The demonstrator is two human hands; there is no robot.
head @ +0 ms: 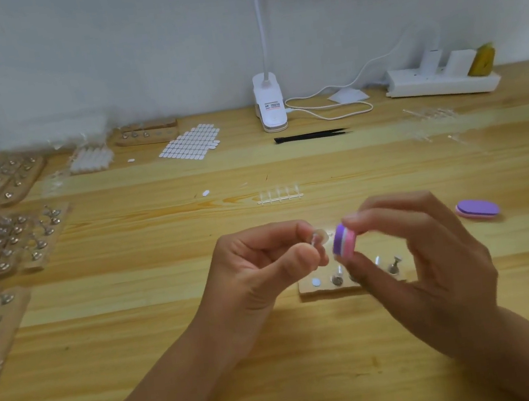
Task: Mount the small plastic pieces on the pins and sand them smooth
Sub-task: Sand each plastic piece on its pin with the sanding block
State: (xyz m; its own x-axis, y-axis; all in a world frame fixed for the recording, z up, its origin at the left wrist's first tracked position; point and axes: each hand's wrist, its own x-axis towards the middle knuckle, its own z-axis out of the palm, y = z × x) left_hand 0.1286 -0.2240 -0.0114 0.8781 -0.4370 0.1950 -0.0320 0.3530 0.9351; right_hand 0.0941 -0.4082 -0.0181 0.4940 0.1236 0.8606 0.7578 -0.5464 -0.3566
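My left hand [265,264] pinches a small clear plastic piece on a pin [318,238] between thumb and fingers, above the table. My right hand [428,265] grips a small purple, white and pink sanding block [343,241] by thumb and forefinger, its purple face held close against the clear piece. Just beyond the hands lies a short wooden holder [316,290] with metal pins [394,265] standing in it and a white sticker dot [316,282]; my right hand hides part of it.
A second purple and pink sanding block [477,208] lies to the right. A clear sprue of pieces [279,195] sits mid-table. Several wooden boards with mounted pieces [7,240] fill the left side. Farther back are a white sticker sheet [192,141], black tweezers [311,135], a lamp clamp [270,104] and a power strip [440,82].
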